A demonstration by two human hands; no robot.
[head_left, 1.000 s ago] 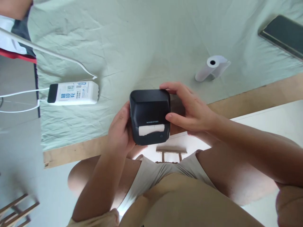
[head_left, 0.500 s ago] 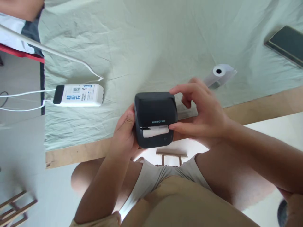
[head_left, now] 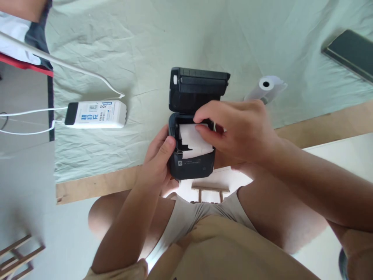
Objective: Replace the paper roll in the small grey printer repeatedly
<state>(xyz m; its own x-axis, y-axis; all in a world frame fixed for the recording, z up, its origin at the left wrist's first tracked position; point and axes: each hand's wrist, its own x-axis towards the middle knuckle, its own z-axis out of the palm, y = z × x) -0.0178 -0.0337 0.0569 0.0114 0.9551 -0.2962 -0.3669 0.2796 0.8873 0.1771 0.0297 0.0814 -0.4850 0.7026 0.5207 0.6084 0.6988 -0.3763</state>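
Note:
I hold a small black label printer over the near edge of a pale green cloth. Its lid stands swung up and back. A white paper roll lies in the bay, with a torn end showing. My left hand is wrapped round the printer's left side, thumb on its rim. My right hand reaches over from the right, and its curled fingertips pinch the top of the paper roll.
A spare white paper roll lies on the cloth behind my right hand. A white power bank with white cables sits to the left. A dark tablet is at the far right. Wooden table edge runs below.
The printer's lid was shut and now stands open. My right hand moved from the printer's right side into the bay and onto the paper roll.

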